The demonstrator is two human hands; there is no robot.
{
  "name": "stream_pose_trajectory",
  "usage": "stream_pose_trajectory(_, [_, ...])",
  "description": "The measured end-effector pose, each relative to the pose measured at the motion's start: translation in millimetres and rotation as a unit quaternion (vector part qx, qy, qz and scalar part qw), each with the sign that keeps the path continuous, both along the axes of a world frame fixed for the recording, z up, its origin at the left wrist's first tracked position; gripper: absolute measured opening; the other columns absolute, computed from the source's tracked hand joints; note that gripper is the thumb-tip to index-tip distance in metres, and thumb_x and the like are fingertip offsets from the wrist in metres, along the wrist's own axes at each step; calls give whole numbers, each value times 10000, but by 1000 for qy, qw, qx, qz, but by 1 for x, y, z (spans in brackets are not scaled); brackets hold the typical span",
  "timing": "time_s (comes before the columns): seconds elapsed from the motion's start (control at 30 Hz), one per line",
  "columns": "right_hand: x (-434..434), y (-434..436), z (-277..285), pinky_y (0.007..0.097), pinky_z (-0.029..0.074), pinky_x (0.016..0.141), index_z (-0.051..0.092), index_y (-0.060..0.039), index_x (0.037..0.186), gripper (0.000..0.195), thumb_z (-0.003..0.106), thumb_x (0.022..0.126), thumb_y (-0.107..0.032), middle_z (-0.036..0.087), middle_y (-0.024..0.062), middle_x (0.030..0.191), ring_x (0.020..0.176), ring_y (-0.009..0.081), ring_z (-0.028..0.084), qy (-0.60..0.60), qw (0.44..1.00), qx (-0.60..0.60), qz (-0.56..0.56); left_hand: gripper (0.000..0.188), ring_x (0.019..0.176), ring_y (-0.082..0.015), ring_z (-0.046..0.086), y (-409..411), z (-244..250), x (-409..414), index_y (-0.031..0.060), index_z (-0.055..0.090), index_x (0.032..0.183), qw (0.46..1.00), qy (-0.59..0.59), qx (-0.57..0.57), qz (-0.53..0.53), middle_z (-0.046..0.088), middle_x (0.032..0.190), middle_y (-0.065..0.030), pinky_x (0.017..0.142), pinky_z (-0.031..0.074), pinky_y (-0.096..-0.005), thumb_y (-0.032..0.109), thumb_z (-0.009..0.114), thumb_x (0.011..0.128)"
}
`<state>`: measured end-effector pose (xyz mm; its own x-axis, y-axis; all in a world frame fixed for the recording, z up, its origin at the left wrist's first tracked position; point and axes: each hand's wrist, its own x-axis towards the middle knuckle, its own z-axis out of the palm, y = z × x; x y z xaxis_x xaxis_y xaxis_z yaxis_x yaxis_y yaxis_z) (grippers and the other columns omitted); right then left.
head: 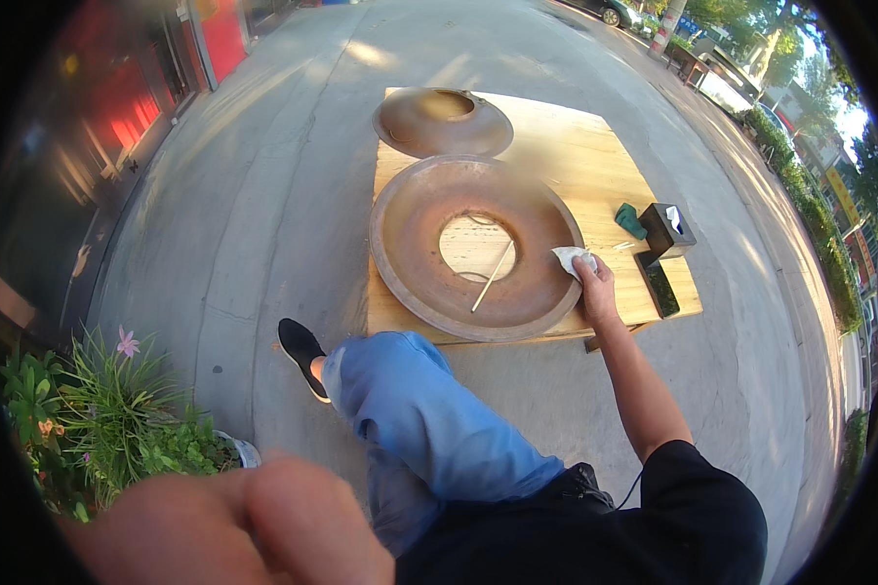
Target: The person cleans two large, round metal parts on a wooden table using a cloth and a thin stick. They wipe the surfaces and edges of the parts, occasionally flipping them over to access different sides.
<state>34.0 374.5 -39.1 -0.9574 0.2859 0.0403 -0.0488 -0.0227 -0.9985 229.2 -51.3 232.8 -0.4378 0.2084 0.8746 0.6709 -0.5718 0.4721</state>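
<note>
My right hand (598, 291) pinches a crumpled white tissue or cloth (572, 259) at the right rim of a wide, round, brown metal pan (417, 248). The pan has a large round opening in its middle, with pale wood showing through. A thin light wooden stick (492, 276) lies slanted from the opening onto the pan's lower slope. Very close to the camera, a blurred bare part of my left hand or arm (263, 519) fills the lower left; its fingers cannot be made out.
A smaller brown metal piece (402, 128) with an opening sits behind on the low wooden table (571, 139). Toward the right are a green cloth (631, 221), a black tissue box (669, 232), small white sticks (622, 246) and a glossy black slab (657, 284). Potted plants (124, 409) stand left.
</note>
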Motion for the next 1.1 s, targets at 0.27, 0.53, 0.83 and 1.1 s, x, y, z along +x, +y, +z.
stream_pose_trajectory(0.27, [1,1,-1,290,519,842,668,49,1154,326,669,965,-217,709,92,1045,931,147,641,7,1000,17,0,881,1167,-217,559,2,-4,13,17,247,1554,999,-10,-14,33,649,1269,-112,988,401,-385,616,510,965])
stream_pose_trajectory(0.53, [0,2,0,300,529,882,627,61,1222,367,652,973,-207,692,102,1108,986,167,649,-6,1000,17,8,819,1132,-204,566,2,-10,13,23,287,1530,998,-20,-18,57,654,1254,-99,949,424,-369,578,521,975])
stream_pose_trajectory(0.83, [0,0,0,289,519,843,661,49,1155,317,661,964,-205,703,91,1046,937,150,639,12,1000,-7,6,751,1093,-189,575,5,-9,15,29,333,1503,997,-27,-31,71,659,1237,-84,905,450,-350,535,532,985])
stream_pose_trajectory(1.1, [-1,1,-1,279,512,836,658,54,1152,319,661,968,-207,698,82,1037,935,138,628,14,1000,9,1,690,1058,-176,583,9,-8,19,36,373,1480,996,-24,-43,76,664,1222,-71,865,473,-334,497,543,995])
